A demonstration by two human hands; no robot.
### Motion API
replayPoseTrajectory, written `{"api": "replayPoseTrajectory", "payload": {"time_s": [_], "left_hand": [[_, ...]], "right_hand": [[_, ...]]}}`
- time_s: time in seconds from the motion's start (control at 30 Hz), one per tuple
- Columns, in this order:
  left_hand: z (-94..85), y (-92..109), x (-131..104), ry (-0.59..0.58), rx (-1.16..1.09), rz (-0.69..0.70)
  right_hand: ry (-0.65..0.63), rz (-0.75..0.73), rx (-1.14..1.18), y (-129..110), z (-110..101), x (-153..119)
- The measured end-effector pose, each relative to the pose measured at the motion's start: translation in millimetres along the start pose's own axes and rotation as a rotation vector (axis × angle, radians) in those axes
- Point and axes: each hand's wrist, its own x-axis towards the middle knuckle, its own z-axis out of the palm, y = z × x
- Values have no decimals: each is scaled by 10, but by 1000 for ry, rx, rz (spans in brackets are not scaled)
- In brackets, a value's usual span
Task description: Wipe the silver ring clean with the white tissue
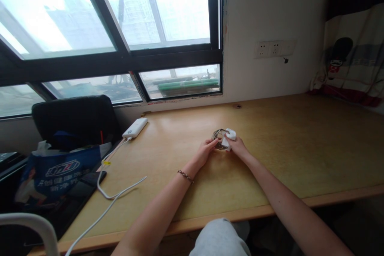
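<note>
Over the wooden table, my left hand grips the near left side of a small, faceted, brownish see-through glass dish. It looks like an ashtray, though its exact kind is hard to make out. My right hand is closed on a folded white tissue, pressed against the right side of the glass dish. Part of the dish's right rim is hidden behind the tissue and fingers. A braided bracelet circles my left wrist.
The wooden table stretches to the wall below a window. A white power bank lies at its left edge, its white cable trailing toward me. A black chair and blue bag stand left; a curtain hangs right.
</note>
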Motion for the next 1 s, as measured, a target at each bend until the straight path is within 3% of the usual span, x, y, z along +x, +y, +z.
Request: {"api": "replayPoseTrajectory", "payload": {"time_s": [0.23,0.4,0.5,0.63,0.8,0.9,1.0], "left_hand": [[80,68,-25,-55,165,25],[83,37,-18,-16,220,68],[59,-23,12,1,214,81],[59,-82,42,27,140,120],[103,-137,23,70,69,169],[122,-150,11,76,61,159],[125,-115,8,47,117,108]], "right_hand": [[156,-329,-518,-89,-146,-53],[116,-449,-651,-231,-198,-143],[93,-401,-581,-212,-164,-140],[77,-232,-389,-112,-79,-85],[-115,95,-11,-43,26,-51],[-150,99,67,-47,40,-58],[-73,28,-118,-69,-5,-74]]}}
